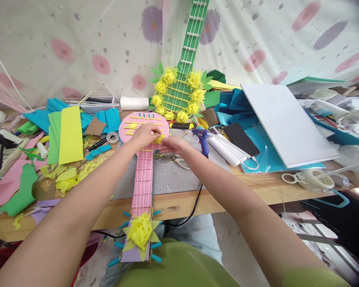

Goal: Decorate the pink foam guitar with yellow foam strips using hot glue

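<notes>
A pink paper guitar (143, 175) lies with its round body on the cutting mat and its neck pointing towards me over the table edge. White strings run along it, and a large yellow paper flower (140, 231) sits on its head end. My left hand (146, 133) is over the body, fingers closed on a small yellow paper flower (159, 138). Beside that flower, my right hand (172, 144) is held sideways at the body's edge, its fingers stretched out. Part of the small flower is hidden by my fingers.
A green paper guitar (181, 85) with yellow flowers leans at the back. Right of my hands are a blue glue gun (201, 140), a white power bank (227, 149) and a white board (287, 127). Coloured paper scraps (70, 135) crowd the left; a cutting mat (173, 183) lies beneath.
</notes>
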`<state>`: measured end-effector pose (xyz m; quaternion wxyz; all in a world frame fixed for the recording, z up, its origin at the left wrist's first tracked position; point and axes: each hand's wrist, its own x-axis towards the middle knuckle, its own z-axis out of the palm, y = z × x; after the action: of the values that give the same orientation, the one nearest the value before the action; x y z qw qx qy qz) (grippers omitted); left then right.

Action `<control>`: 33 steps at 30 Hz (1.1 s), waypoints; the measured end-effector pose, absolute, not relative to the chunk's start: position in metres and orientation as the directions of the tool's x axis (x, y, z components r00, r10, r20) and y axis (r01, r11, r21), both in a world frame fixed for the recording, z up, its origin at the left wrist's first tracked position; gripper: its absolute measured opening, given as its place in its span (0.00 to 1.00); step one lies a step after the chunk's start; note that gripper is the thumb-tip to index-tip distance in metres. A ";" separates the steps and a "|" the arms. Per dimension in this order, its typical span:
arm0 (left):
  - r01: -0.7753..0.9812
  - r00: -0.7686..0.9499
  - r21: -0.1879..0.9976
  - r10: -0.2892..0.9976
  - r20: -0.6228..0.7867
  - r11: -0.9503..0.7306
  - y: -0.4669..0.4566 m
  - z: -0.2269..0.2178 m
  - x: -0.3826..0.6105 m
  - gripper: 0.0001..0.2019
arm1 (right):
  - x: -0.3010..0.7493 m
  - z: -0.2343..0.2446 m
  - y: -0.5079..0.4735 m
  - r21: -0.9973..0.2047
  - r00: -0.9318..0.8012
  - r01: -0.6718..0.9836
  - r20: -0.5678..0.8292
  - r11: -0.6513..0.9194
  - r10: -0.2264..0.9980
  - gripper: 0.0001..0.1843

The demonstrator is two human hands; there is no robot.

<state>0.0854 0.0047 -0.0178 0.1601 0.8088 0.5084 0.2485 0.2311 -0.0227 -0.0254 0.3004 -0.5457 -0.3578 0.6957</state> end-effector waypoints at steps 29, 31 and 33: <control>0.793 0.457 0.214 0.790 0.409 -0.570 -0.014 -0.032 0.083 0.19 | 0.250 -0.033 -0.025 -0.837 -0.316 -0.085 -0.492 -0.541 0.811 0.14; 0.796 0.452 0.213 0.790 0.414 -0.567 -0.014 -0.032 0.083 0.19 | 0.250 -0.034 -0.023 -0.834 -0.318 -0.103 -0.488 -0.542 0.813 0.15; 0.801 0.434 0.228 0.798 0.417 -0.554 -0.013 -0.033 0.083 0.19 | 0.251 -0.034 -0.023 -0.830 -0.320 -0.131 -0.482 -0.542 0.816 0.14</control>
<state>0.0834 -0.0133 -0.0334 -0.0023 0.8468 0.4721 0.2451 0.2514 -0.0230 -0.0341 0.3233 -0.4854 -0.3527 0.7317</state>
